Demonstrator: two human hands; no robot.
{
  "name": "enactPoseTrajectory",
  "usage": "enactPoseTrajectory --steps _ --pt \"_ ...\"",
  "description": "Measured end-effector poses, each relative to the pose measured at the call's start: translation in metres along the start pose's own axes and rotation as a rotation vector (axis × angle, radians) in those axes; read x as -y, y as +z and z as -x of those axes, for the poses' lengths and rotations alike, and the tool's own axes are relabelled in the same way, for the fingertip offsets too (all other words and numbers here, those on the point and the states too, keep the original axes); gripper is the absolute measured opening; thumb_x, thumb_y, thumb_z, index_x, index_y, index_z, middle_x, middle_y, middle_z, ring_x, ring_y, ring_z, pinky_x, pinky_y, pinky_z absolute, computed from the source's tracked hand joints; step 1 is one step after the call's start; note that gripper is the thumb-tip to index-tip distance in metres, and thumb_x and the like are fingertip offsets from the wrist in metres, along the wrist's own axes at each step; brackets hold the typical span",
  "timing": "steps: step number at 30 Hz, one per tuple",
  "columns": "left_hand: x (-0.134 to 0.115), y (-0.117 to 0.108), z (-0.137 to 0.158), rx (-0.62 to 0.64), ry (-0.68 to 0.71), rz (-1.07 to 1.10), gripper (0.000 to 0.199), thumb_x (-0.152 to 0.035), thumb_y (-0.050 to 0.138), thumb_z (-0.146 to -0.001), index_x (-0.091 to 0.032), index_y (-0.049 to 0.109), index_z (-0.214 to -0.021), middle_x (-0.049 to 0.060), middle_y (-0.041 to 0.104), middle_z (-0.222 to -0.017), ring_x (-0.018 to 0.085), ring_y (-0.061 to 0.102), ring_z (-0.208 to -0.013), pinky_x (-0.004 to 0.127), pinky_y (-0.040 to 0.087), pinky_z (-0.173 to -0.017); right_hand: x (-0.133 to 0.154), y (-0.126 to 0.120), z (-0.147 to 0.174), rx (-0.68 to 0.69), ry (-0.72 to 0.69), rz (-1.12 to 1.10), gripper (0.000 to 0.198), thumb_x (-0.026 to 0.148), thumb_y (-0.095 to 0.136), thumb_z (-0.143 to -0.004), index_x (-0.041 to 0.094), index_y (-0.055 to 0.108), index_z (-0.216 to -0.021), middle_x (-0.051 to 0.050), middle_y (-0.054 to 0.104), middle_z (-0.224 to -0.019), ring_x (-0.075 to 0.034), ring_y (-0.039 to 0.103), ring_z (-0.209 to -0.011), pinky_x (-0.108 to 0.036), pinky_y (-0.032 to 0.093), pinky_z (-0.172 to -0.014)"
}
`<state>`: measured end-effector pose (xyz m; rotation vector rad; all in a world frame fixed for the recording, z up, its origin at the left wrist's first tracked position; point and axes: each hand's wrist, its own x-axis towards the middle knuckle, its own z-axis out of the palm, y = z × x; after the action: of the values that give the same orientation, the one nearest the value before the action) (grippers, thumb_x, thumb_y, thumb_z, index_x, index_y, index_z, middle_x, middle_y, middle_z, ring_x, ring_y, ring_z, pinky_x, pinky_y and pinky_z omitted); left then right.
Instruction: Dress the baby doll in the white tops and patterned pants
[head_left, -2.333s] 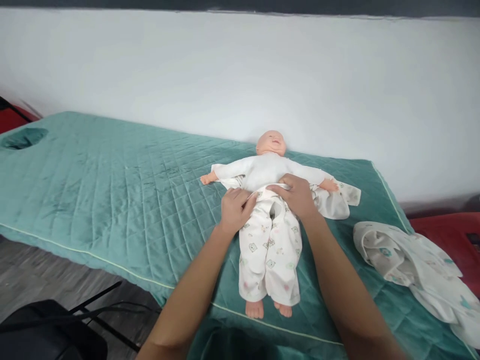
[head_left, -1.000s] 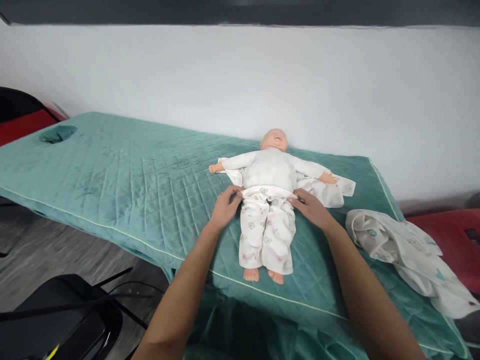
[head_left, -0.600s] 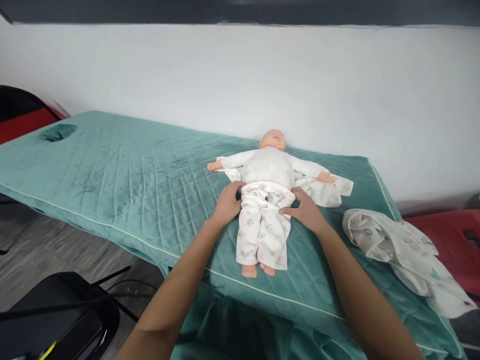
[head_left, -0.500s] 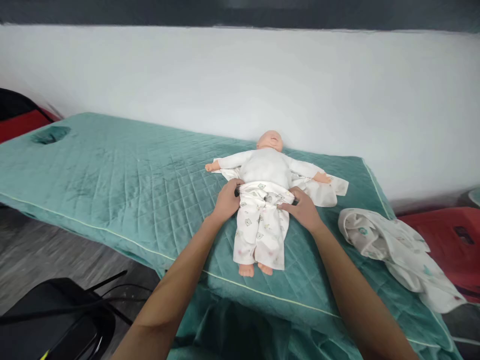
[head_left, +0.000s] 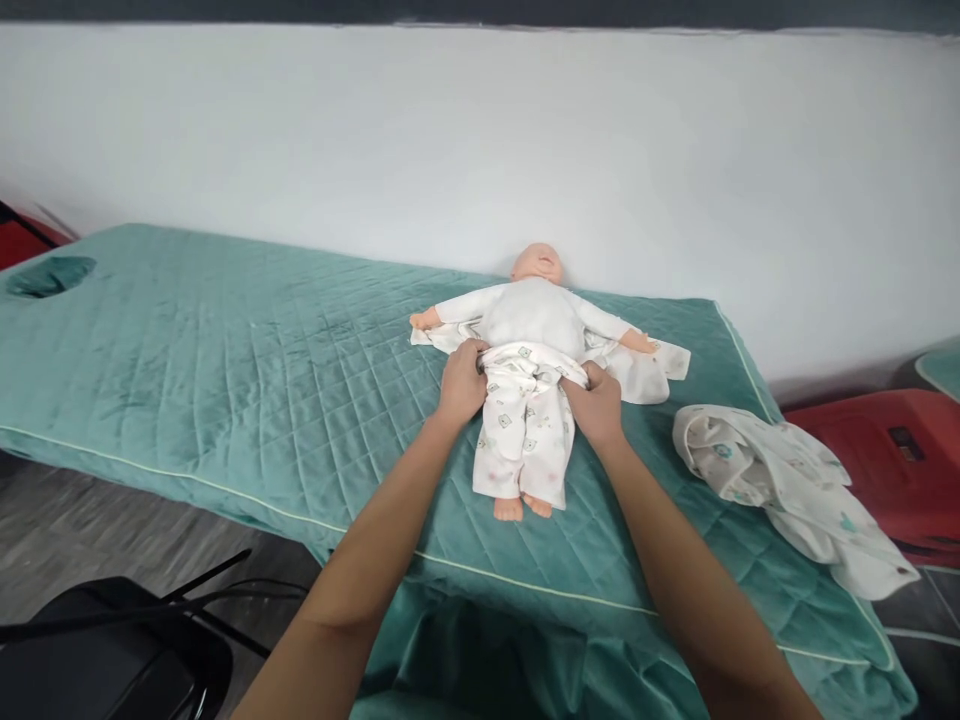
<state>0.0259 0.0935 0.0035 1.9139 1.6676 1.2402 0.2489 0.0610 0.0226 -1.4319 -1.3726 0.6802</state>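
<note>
A baby doll [head_left: 532, 312] lies on its back on the green quilted bed, head toward the wall, arms spread. Its legs are inside white patterned trousers [head_left: 517, 440], with both bare feet showing below the hems. My left hand [head_left: 463, 384] is closed on the waistband at the doll's hip on the left. At the opposite hip, my right hand [head_left: 594, 402] grips the same waistband between thumb and fingers. A white garment [head_left: 645, 378] is spread under the doll's back and arms.
The green bed cover [head_left: 225, 370] has a face hole [head_left: 51, 277] at its left end. A crumpled white printed garment [head_left: 780, 480] lies near the right edge. Beyond that edge stands a red chair [head_left: 877, 450]. A black chair [head_left: 112, 640] is at lower left, and a wall is behind.
My right hand has turned and closed more tightly on the waistband. The doll's feet have shifted slightly. The whole view has moved a little.
</note>
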Motion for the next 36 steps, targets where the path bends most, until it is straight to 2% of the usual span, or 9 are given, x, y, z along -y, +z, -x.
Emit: enactPoseTrajectory --steps 6,12,16,22,25,29,33,36 --pt "0.003 -0.002 0.004 -0.019 0.037 0.008 0.031 -0.003 0.053 -0.072 -0.022 0.056 -0.096 0.003 0.063 -0.094 0.020 0.056 -0.088 0.031 0.043 -0.080 -0.001 0.002 -0.001 0.056 -0.008 0.087 0.027 0.040 0.059 -0.075 0.022 0.043 -0.063 0.007 0.041 -0.058 -0.013 0.039 -0.062 -0.026 0.028 -0.058" --pt "-0.006 -0.011 0.015 -0.033 0.062 0.022 0.028 0.000 0.050 -0.065 -0.022 0.053 -0.082 0.001 0.060 -0.085 0.019 0.055 -0.083 0.030 0.041 -0.076 -0.002 0.002 -0.002 0.063 -0.027 0.137 0.026 0.043 0.058 -0.076 0.022 0.046 -0.066 0.006 0.046 -0.059 -0.014 0.041 -0.064 -0.027 0.030 -0.060" --pt "-0.014 -0.021 0.043 -0.039 0.061 0.049 0.024 0.000 0.049 -0.064 -0.021 0.051 -0.076 0.000 0.058 -0.080 0.018 0.056 -0.081 0.030 0.041 -0.076 -0.006 0.001 -0.004 0.073 -0.045 0.144 0.023 0.042 0.058 -0.076 0.022 0.049 -0.069 0.005 0.049 -0.062 -0.015 0.043 -0.065 -0.027 0.032 -0.061" --pt "-0.024 -0.027 0.082 -0.054 -0.035 0.107 0.022 -0.003 0.049 -0.066 -0.022 0.051 -0.078 0.000 0.057 -0.082 0.018 0.055 -0.082 0.030 0.041 -0.077 -0.015 -0.002 -0.009 0.090 -0.069 0.068 0.018 0.036 0.060 -0.068 0.022 0.052 -0.076 0.005 0.052 -0.070 -0.015 0.044 -0.069 -0.028 0.036 -0.066" --pt "-0.025 -0.026 0.082 -0.013 -0.082 0.103 0.021 -0.005 0.049 -0.069 -0.022 0.053 -0.081 0.000 0.057 -0.082 0.018 0.054 -0.081 0.030 0.041 -0.077 -0.010 -0.006 -0.001 0.124 -0.088 0.103 0.017 0.037 0.058 -0.070 0.021 0.054 -0.074 0.004 0.052 -0.067 -0.015 0.044 -0.068 -0.028 0.034 -0.064" --pt "-0.024 -0.024 0.077 0.013 -0.104 0.069 0.026 -0.004 0.048 -0.070 -0.021 0.056 -0.087 0.000 0.060 -0.085 0.018 0.054 -0.082 0.030 0.041 -0.077 0.004 -0.014 0.030 0.180 -0.108 0.178 0.023 0.041 0.060 -0.072 0.021 0.052 -0.065 0.005 0.045 -0.058 -0.015 0.043 -0.064 -0.026 0.031 -0.059" --pt "-0.022 -0.021 0.071 -0.003 -0.053 0.074 0.030 -0.002 0.048 -0.069 -0.021 0.058 -0.090 0.000 0.060 -0.086 0.016 0.053 -0.080 0.028 0.040 -0.074 0.010 -0.018 0.059 0.250 -0.134 0.186 0.032 0.045 0.064 -0.077 0.021 0.050 -0.063 0.005 0.044 -0.057 -0.014 0.042 -0.061 -0.026 0.031 -0.058" --pt "-0.022 -0.017 0.065 -0.011 -0.011 0.110 0.032 0.000 0.048 -0.067 -0.021 0.058 -0.090 0.000 0.059 -0.086 0.016 0.054 -0.080 0.027 0.041 -0.073 0.007 -0.019 0.060 0.238 -0.104 0.134 0.034 0.049 0.065 -0.078 0.020 0.052 -0.066 0.005 0.047 -0.061 -0.014 0.042 -0.063 -0.026 0.033 -0.060"
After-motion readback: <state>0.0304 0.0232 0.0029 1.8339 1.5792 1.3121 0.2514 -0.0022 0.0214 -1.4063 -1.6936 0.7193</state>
